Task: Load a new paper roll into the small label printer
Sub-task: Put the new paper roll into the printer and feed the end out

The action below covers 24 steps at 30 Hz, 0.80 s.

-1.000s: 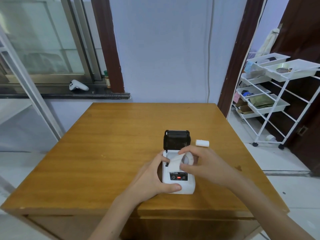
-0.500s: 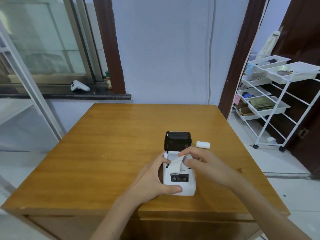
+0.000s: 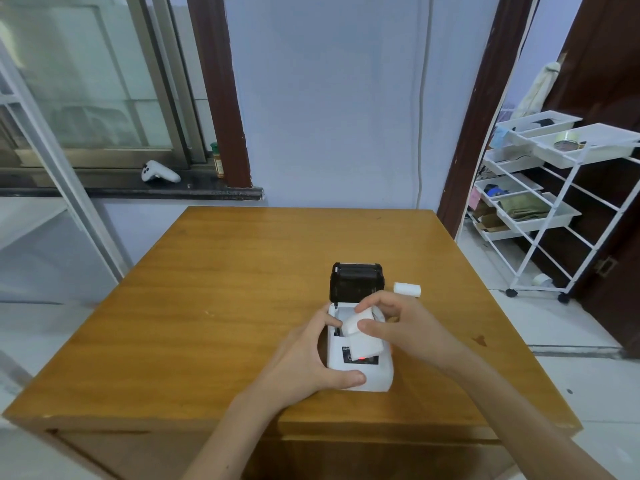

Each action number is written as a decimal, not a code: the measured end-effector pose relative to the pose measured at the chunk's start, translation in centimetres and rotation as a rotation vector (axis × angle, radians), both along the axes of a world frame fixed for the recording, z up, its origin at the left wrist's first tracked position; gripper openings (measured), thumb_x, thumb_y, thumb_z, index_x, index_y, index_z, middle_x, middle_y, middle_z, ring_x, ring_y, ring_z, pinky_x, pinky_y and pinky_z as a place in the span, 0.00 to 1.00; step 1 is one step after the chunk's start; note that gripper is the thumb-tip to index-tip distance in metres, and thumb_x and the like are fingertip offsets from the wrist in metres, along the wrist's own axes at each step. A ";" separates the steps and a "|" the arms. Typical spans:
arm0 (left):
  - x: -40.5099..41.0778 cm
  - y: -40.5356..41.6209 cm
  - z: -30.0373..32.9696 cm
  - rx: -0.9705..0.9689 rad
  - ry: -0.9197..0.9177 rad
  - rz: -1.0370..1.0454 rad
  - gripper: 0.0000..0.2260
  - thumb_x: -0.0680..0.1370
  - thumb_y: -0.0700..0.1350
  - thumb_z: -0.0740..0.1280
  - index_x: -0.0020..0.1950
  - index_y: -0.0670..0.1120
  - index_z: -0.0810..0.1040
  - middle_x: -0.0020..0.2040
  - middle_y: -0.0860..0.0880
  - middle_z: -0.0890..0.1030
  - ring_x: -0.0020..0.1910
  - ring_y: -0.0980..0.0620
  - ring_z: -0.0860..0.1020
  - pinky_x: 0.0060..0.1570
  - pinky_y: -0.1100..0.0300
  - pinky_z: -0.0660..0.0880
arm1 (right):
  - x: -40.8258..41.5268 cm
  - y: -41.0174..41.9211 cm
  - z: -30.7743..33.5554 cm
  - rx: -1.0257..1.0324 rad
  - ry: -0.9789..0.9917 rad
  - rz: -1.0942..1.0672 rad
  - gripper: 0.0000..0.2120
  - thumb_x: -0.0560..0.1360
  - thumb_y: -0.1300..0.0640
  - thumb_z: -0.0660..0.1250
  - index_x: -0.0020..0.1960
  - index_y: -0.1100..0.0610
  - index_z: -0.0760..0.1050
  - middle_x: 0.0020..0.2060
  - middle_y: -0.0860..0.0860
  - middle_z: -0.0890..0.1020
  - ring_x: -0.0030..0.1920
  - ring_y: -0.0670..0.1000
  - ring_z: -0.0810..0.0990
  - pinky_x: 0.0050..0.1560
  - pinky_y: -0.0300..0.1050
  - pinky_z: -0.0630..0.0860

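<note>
Small white plastic label printer (image 3: 360,372) sits near the front edge of the square wooden table (image 3: 225,306), right of centre. Its black hinged lid (image 3: 356,282) stands open and upright at the far end, exposing the paper bay.

Left hand (image 3: 304,355) is wrapped around the printer's left side: thumb pressed on the near front corner, fingers curled at the bay's left rim.

Right hand (image 3: 405,327) holds the white paper roll (image 3: 358,323) pinched between thumb and fingers, over the open bay. A loose tail of paper hangs from the roll down over the printer's front panel, partly covering the red indicator light (image 3: 360,358). Whether the roll is seated in the bay cannot be told.

A second small white cylindrical roll (image 3: 407,289) lies on the table just right of the lid, apart from the printer.
</note>
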<state>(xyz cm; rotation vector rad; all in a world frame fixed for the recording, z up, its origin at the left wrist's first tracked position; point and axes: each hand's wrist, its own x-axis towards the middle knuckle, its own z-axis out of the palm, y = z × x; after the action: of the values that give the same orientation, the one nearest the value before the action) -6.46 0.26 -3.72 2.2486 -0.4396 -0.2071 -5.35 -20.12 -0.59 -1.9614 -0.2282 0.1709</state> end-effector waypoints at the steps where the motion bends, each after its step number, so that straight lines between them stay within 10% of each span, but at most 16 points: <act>1: -0.1 0.0 0.1 -0.010 0.001 -0.001 0.31 0.62 0.64 0.76 0.59 0.63 0.65 0.61 0.62 0.72 0.53 0.62 0.73 0.46 0.64 0.72 | 0.1 0.0 0.0 -0.018 -0.002 0.003 0.05 0.74 0.60 0.71 0.50 0.54 0.80 0.37 0.48 0.84 0.37 0.46 0.82 0.40 0.51 0.78; 14: -0.1 0.0 0.2 -0.033 -0.009 -0.006 0.31 0.62 0.63 0.77 0.58 0.63 0.65 0.59 0.64 0.74 0.52 0.63 0.75 0.42 0.67 0.70 | 1.8 0.0 2.5 -0.363 0.049 0.130 0.09 0.70 0.54 0.73 0.49 0.48 0.78 0.35 0.49 0.78 0.35 0.47 0.75 0.38 0.44 0.73; 20: -0.2 0.1 0.3 -0.021 -0.012 -0.007 0.30 0.63 0.62 0.77 0.58 0.60 0.65 0.57 0.62 0.74 0.51 0.62 0.75 0.40 0.69 0.68 | 1.2 -0.2 2.0 -0.140 0.091 0.037 0.10 0.72 0.62 0.71 0.52 0.54 0.78 0.35 0.54 0.81 0.33 0.48 0.79 0.36 0.44 0.75; 24: -0.2 -0.1 0.4 -0.037 -0.009 -0.023 0.31 0.64 0.59 0.78 0.59 0.57 0.65 0.57 0.61 0.75 0.49 0.65 0.76 0.40 0.74 0.70 | 0.7 0.0 1.4 0.075 0.071 -0.070 0.10 0.73 0.65 0.71 0.53 0.57 0.78 0.43 0.62 0.86 0.40 0.61 0.83 0.45 0.61 0.79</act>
<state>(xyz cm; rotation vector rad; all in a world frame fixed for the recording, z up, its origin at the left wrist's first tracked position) -6.62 0.19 -3.31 2.2104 -0.4707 -0.1991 -4.61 -20.10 0.82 -1.8828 -0.1183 0.1834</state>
